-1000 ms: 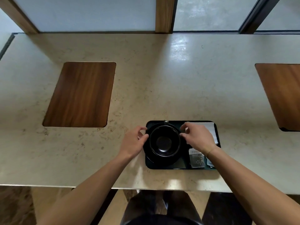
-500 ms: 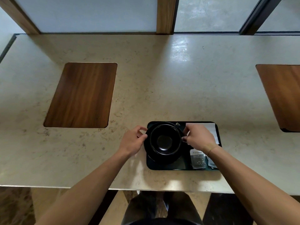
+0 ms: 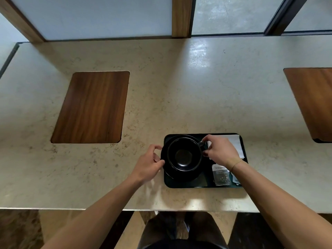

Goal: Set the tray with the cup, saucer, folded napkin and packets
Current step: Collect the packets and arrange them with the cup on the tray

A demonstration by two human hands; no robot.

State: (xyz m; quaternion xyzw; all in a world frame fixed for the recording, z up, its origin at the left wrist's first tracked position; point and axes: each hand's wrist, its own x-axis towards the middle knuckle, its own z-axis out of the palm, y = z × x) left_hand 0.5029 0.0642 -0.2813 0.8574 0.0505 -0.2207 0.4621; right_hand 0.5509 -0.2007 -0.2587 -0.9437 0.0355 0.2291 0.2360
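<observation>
A black tray (image 3: 190,185) lies near the counter's front edge. On its left half a black cup (image 3: 184,156) stands upright on a black saucer (image 3: 177,176), its handle pointing to the upper right. My right hand (image 3: 220,151) pinches that handle. My left hand (image 3: 150,163) grips the saucer's left rim, which overhangs the tray's left edge. A folded white napkin (image 3: 235,142) lies in the tray's far right part, partly under my right hand. Grey packets (image 3: 221,176) lie at the tray's near right, partly hidden by my right forearm.
The beige stone counter (image 3: 179,87) has a dark wood inset (image 3: 91,107) at the left and another wood inset (image 3: 312,101) at the right edge. Windows and wooden posts stand along the far edge. My legs show below the counter's front edge.
The cup has been turned so its handle went from the far side round to the upper right. My right hand followed the handle; my left hand stayed at the saucer's rim.
</observation>
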